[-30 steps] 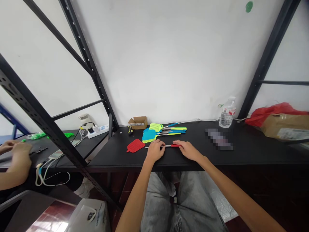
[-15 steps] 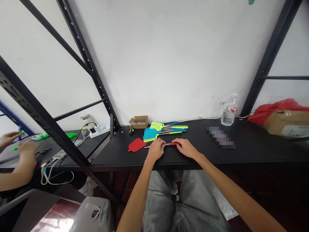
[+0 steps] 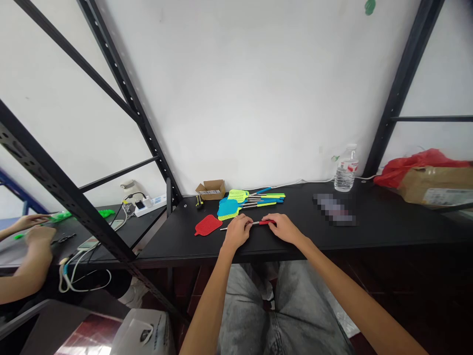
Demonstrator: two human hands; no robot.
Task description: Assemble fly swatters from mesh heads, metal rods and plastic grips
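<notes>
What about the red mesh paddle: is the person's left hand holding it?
No, the red mesh paddle lies on the black table, apart from the left hand, which holds the red-handled rod.

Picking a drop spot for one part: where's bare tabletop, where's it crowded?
Bare black tabletop: between the pixelated item and cardboard box; between the right hand and that item; left of the red swatter head. Crowded: around the left hand, with the metal rod and red head beside it and overlapping blue and yellow swatters just beyond.
</notes>
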